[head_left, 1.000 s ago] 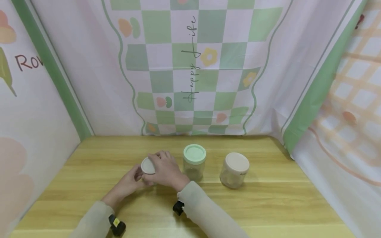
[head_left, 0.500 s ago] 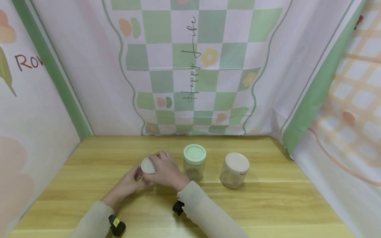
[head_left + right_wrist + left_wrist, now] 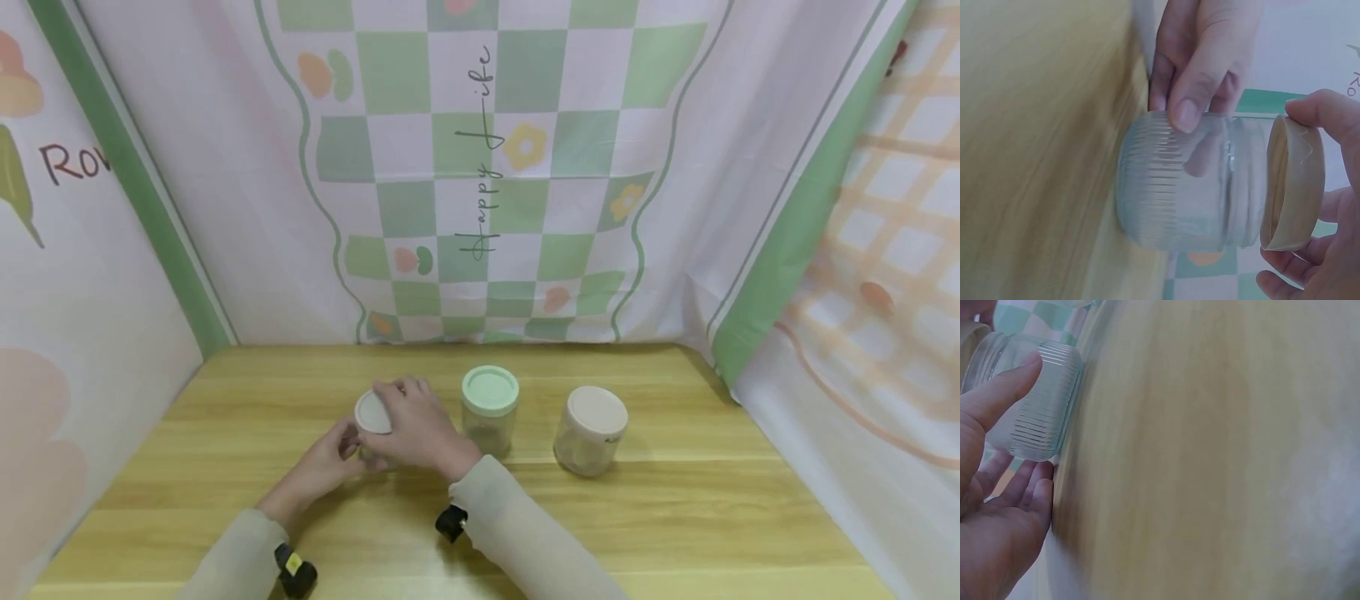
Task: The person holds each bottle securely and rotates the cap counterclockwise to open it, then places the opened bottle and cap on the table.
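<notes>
Right wrist view: right grip [image 3: 422, 425] pinches a beige lid [image 3: 1302, 181] at a clear ribbed jar [image 3: 1172, 194] mouth. Left grip [image 3: 327, 461] holds that jar

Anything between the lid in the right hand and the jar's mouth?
Nothing visible: the right hand holds the lid close by the threaded neck of the jar; the left hand grips the body, clear of the neck.
</notes>
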### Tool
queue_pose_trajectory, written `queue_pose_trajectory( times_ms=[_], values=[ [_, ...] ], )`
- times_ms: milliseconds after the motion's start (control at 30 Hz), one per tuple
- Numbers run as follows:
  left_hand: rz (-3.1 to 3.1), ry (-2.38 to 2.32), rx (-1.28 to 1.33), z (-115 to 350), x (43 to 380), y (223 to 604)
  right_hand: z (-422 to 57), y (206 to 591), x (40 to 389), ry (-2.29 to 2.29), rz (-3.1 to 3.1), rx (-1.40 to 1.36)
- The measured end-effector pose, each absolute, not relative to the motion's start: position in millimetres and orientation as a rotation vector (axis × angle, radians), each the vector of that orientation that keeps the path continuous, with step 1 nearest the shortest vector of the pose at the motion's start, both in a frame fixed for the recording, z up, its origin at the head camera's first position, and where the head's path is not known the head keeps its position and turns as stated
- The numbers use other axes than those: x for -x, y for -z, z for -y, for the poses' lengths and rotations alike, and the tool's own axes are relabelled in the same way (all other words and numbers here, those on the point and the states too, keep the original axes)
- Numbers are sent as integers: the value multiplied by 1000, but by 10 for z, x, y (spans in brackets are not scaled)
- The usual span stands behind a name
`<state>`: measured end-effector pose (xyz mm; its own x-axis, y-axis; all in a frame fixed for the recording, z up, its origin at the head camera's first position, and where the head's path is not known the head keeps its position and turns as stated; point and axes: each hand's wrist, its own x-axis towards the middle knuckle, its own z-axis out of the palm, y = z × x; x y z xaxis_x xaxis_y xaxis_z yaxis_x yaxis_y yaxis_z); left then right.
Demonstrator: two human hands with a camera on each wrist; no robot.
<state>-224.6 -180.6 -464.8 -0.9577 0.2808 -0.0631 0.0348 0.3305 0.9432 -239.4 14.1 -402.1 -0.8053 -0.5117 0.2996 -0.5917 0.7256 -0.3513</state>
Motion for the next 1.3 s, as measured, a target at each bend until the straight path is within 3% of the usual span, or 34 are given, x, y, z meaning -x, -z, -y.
queue_pose_trajectory(
  times_ms=[667,1300],
  values=[
    [-2380,-1714,-358,1811,2255,4670,-283,3783,2218,-1118,2834,-963],
    [-2391,-1691,-319,1813,2238,4650,-443,3803,2159,-1082,2879,-1075]
  ],
)
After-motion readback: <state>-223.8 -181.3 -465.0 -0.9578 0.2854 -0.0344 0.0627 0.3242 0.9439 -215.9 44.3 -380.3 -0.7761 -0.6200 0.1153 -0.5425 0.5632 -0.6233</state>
